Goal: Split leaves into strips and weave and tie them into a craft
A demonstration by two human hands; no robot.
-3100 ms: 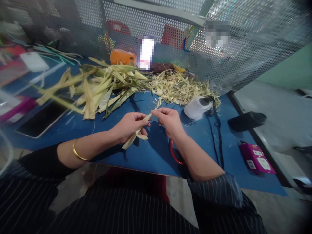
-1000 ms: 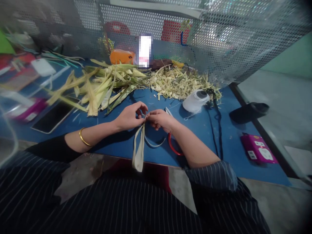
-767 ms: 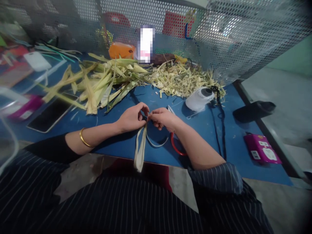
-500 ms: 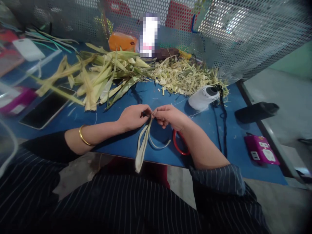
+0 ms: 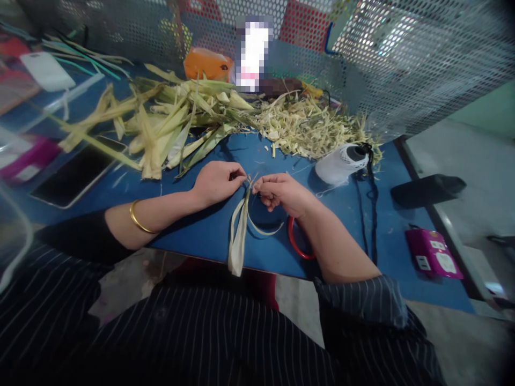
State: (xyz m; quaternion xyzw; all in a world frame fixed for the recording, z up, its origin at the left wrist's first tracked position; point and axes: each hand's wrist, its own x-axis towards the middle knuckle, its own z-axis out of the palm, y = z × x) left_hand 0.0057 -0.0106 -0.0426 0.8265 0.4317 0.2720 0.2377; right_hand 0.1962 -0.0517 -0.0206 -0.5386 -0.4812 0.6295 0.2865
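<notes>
A folded bundle of pale corn husk strips hangs over the table's front edge, one loose strip curling right. My left hand is closed in a pinch at the bundle's gathered top end. Just to the right, my right hand has thumb and forefinger pinched beside that same end, the other fingers curled. Fine thread shows near its fingertips and runs behind this hand toward the white thread cone. Exactly how the thread lies round the husk is too small to tell. A red bangle shows at my right wrist.
Corn husks lie along the back, beside a heap of shredded husk. A phone lies at left. A black cylinder and a purple box are at right. A perforated metal panel stands behind the blue table.
My fingertips have moved slightly apart at the bundle's top, the left hand a little up, so the gathered end shows between them. The view has shifted slightly.
</notes>
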